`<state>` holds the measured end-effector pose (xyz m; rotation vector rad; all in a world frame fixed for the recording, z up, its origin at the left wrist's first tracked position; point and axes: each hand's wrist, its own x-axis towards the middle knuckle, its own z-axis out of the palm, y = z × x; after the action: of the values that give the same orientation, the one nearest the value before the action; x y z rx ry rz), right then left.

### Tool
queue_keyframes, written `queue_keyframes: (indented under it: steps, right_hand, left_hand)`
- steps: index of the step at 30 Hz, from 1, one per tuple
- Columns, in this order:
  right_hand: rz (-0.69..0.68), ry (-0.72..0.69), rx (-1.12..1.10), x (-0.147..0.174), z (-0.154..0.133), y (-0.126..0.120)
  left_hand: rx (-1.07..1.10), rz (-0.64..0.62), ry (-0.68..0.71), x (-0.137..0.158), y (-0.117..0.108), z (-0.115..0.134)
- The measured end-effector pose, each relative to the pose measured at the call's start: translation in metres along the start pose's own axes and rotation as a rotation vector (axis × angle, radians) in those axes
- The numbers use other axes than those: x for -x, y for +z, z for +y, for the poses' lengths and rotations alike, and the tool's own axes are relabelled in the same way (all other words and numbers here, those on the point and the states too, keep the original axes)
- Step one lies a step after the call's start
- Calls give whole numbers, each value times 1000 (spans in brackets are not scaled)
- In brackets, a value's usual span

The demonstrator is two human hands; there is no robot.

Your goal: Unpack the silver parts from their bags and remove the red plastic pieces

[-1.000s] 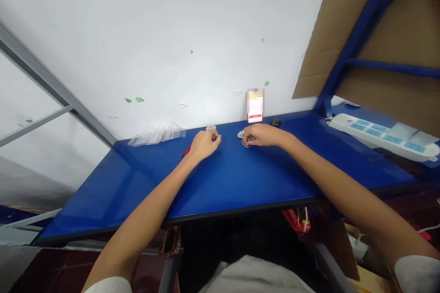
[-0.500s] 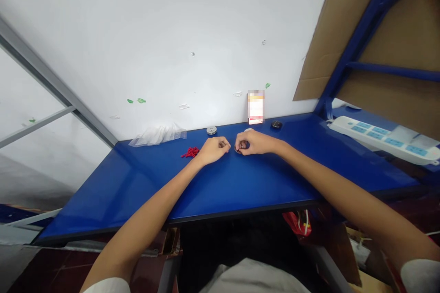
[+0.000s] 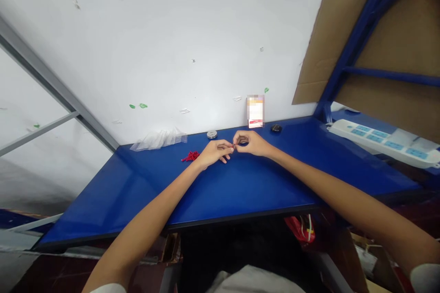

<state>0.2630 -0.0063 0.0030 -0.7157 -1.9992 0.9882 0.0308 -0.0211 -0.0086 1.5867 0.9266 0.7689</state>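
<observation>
My left hand and my right hand meet fingertip to fingertip just above the blue table. Each is closed in a pinch. Between their tips is a small, thin, dark reddish piece, too small to name and mostly covered by the fingers. Close to the left wrist lies a little heap of red, short, stick-like pieces. Beyond the left hand a round silver-grey disc-shaped spool rests on the table.
Clear plastic bags lie along the wall at the left. A lit phone-like screen leans on the wall, with a small black object beside it. A white power strip stands at the right of the blue table.
My hands have come together, the right one moving left until the fingertips touch. The left hand's lower fingers have loosened and spread. The view has tilted slightly upward.
</observation>
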Motion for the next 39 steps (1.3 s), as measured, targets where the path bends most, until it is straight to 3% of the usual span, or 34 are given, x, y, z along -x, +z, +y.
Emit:
queue_keyframes:
  steps: [7,18,21,24,28,30,33,36,39]
  right_hand:
    - [64,-60,60,1,-4,1]
    - [98,-23,-6,0,-3,0]
    - [105,-20,-39,-1,-5,-2]
    - [102,-13,-42,0,-5,-3]
    - [103,-6,2,0,-2,-3]
    - [98,-7,21,0,0,-2]
    - [92,-10,42,0,3,-1]
    - [81,-5,56,0,6,0]
    - [73,2,64,0,9,0]
  left_hand:
    - [121,-1,-45,3,8,8]
    - [33,30,-24,-2,-5,7]
    - [-108,141,43,-2,-24,13]
    - [-352,285,110,1,-58,24]
    - [-656,383,-11,13,-109,36]
    - [-694,315,-111,19,-130,37]
    - [-650,116,-192,26,-146,32]
    - [-611,3,-251,27,-149,28]
    - [-582,-10,-251,26,-148,28]
